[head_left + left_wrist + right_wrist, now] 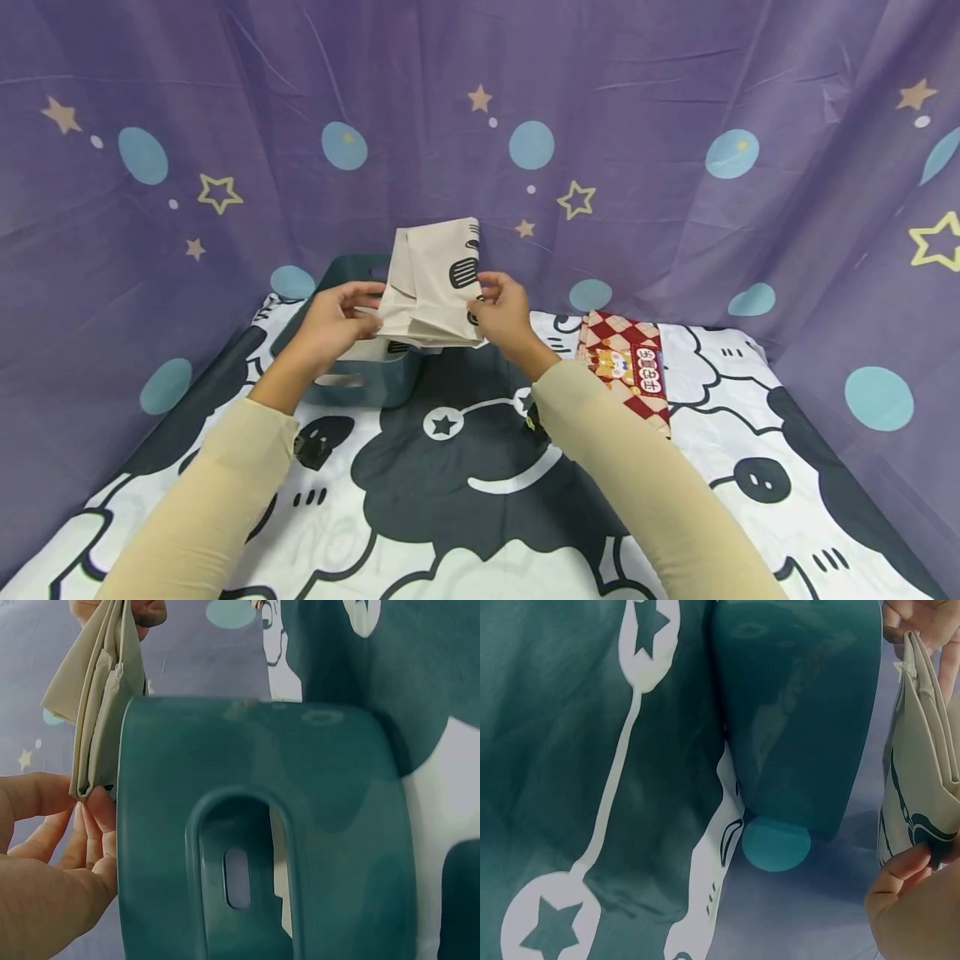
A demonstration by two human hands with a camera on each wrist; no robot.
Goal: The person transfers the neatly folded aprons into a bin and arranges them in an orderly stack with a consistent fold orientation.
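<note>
A folded cream cloth item with dark printed marks (431, 275) is held up between both hands, over the right part of a teal bin (375, 387). The left hand (337, 321) pinches its lower left corner; in the left wrist view the fingertips of the left hand (60, 862) meet its folded layers (97, 712) beside the bin wall (157, 825). The right hand (510, 317) grips its right edge with thumb and fingers. In the right wrist view the right hand (919, 907) pinches the printed side of the cloth (915, 772).
Inside the bin lies a pale item (367, 350). A red and cream checked packet (626, 367) lies on the patterned bedspread (322, 533), right of the bin and partly behind the right forearm. A purple curtain (637, 225) hangs behind.
</note>
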